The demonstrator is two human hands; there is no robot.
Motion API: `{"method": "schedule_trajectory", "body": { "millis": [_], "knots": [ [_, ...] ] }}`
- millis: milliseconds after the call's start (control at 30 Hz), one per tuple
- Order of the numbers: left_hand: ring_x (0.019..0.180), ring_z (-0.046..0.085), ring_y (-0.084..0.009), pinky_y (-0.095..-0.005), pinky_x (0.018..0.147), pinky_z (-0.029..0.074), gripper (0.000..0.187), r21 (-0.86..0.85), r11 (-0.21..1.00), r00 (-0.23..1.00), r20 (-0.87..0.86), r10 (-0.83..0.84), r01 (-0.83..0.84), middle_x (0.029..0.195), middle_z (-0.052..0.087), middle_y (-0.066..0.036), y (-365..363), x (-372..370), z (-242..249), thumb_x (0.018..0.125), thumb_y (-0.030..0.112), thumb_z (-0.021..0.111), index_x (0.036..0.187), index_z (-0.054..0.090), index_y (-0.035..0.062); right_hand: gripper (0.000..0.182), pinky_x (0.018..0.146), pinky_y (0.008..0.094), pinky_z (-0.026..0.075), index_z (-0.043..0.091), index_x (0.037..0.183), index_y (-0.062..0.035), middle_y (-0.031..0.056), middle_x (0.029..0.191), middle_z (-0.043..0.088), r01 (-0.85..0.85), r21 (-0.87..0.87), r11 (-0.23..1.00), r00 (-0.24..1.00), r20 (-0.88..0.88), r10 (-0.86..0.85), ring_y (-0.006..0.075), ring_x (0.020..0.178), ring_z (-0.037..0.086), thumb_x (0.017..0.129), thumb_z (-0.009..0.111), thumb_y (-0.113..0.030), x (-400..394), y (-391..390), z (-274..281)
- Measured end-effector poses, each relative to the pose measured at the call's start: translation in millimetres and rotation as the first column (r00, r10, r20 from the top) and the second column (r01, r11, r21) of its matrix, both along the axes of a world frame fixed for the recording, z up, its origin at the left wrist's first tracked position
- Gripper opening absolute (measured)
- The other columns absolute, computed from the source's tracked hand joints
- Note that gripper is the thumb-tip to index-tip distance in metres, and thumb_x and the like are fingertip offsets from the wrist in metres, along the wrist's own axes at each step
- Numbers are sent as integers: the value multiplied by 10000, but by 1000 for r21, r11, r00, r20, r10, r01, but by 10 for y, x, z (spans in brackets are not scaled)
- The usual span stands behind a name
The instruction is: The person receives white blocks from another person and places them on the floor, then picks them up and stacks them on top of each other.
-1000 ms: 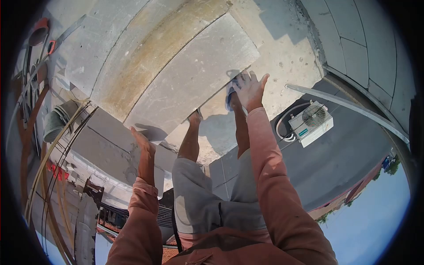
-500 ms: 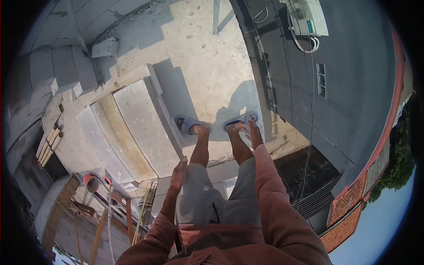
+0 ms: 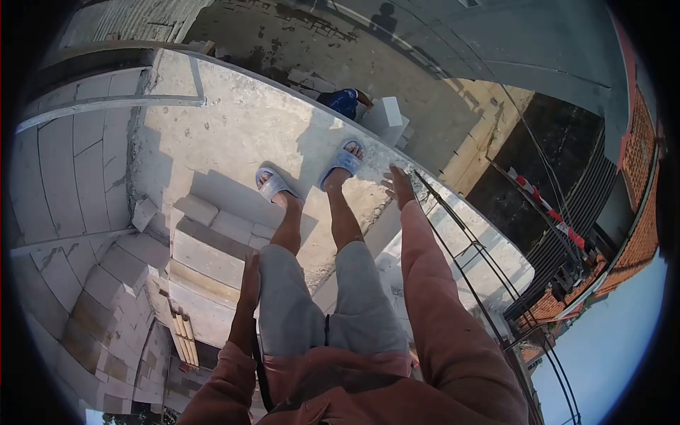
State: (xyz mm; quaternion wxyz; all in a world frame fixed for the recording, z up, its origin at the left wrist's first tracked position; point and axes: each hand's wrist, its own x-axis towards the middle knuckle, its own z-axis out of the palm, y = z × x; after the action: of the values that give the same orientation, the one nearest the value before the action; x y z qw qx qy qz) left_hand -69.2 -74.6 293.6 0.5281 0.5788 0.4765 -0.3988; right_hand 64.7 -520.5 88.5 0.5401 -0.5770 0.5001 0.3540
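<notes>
My left hand (image 3: 250, 282) hangs beside my grey shorts (image 3: 289, 297), near the stacked pale blocks (image 3: 205, 248); it is seen edge-on, and its fingers are hard to make out. On the other side, my right hand (image 3: 399, 185) is held out over the concrete ledge with its fingers spread and nothing in them. Both feet, in blue sandals (image 3: 341, 165), stand on the concrete slab (image 3: 234, 134) near its edge. Thin dark rods (image 3: 460, 230) run just beside my right hand.
Below the slab edge, a person in a dark blue shirt (image 3: 340, 103) bends beside pale blocks (image 3: 388, 117). A block wall (image 3: 78, 156) rises at the left. Bamboo poles (image 3: 184, 340) lie lower left. Cables and a red-and-white cloth (image 3: 542, 202) hang at the right.
The view has turned and shifted along the slab. The lower person, nearby blocks and dark rods now show. My feet have moved, and my right hand has spread its fingers.
</notes>
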Motion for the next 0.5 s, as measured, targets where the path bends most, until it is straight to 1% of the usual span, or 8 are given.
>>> {"method": "schedule_trajectory", "body": {
  "millis": [33,67,133,267,333,400,467,500],
  "knots": [
    [1499,281,-338,-413,1207,256,829,28,1000,1000,14,11,-12,1614,267,-249,-97,242,-20,1043,532,432,1614,92,36,667,1001,509,433,441,1482,-154,131,1403,576,33,8,999,999,-14,-33,307,1216,610,965,547,-562,18,-104,-28],
    [1509,257,-349,-437,1209,246,826,22,999,999,14,-40,39,1627,248,-234,-151,456,-102,1039,537,439,1617,98,55,664,1040,516,415,423,1494,-164,129,1435,556,64,19,998,998,-26,-63,312,1247,593,971,545,-556,44,-189,-69],
    [1528,208,-369,-486,1211,224,822,20,991,991,13,-134,133,1653,209,-203,-228,871,-308,1032,547,454,1624,111,92,672,1038,510,419,416,1498,-162,131,1446,546,158,28,987,987,-20,-158,313,1251,592,973,550,-558,67,-332,-166],
    [1521,229,-378,-494,1207,227,830,-15,945,944,40,-326,327,1661,229,-150,-619,1925,-1067,1015,580,467,1622,159,105,703,1001,487,470,380,1524,-168,145,1466,525,350,34,936,936,12,-351,307,1250,597,968,587,-546,259,-566,-278],
    [1387,436,-310,-429,1112,347,801,-20,943,931,167,-324,332,1510,451,-171,-988,2474,-1465,1004,557,497,1601,251,82,695,962,473,511,395,1519,-165,149,1458,522,421,20,907,906,28,-422,308,1221,615,965,603,-528,317,-661,-394],
    [1348,468,-292,-404,1081,370,799,-103,911,895,263,-361,398,1451,498,-183,-1262,2921,-1992,997,552,503,1596,267,79,667,951,474,504,437,1491,-159,150,1443,530,407,-17,913,912,65,-405,310,1197,621,960,593,-531,429,-725,-488],
    [1348,477,-316,-404,1094,363,818,-77,869,849,275,-452,488,1457,502,-203,-1743,3434,-2337,977,573,512,1569,304,48,655,937,469,503,478,1465,-146,151,1416,547,386,-41,922,920,92,-381,303,1180,626,952,604,-535,459,-796,-825],
    [1361,468,-339,-413,1109,352,831,17,837,794,308,-525,547,1475,489,-216,-1905,3619,-2760,969,581,515,1563,309,38,664,937,468,503,473,1467,-140,152,1412,548,408,-20,913,908,110,-404,302,1177,627,951,607,-536,480,-798,-976]
  ]
}}
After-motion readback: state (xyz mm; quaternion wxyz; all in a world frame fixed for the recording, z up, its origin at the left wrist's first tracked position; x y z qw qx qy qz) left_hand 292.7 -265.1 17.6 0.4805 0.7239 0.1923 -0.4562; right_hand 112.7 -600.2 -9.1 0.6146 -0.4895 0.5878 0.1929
